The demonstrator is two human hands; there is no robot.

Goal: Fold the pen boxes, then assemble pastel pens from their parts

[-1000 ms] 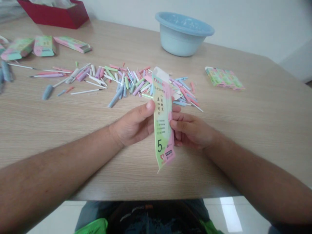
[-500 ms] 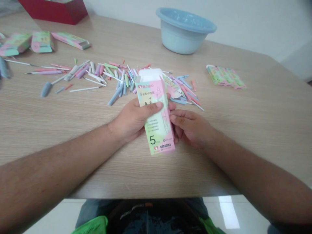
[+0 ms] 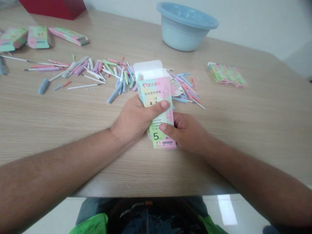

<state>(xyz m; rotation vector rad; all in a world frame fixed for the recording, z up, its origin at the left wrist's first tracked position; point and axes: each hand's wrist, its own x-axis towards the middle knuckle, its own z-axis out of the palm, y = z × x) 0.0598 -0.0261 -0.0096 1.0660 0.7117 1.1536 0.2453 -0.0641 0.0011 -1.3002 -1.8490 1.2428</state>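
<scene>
Pastel pen box (image 3: 157,94) is held upright over the table (image 3: 243,130), just in front of the scattered pen parts (image 3: 114,78). It is gripped by the left hand (image 3: 135,118), with the thumb laid across the front and the fingers hidden behind. The lower end is pinched by the right hand (image 3: 187,133), thumb pressed on the printed face. The top flap (image 3: 148,66) is stood open. Step judged: box squared up, mouth open. A next move is judged to call for a firm left-hand hold, so the right is freed. A blue basin (image 3: 186,27) and flat boxes (image 3: 226,74) are seen well apart.
</scene>
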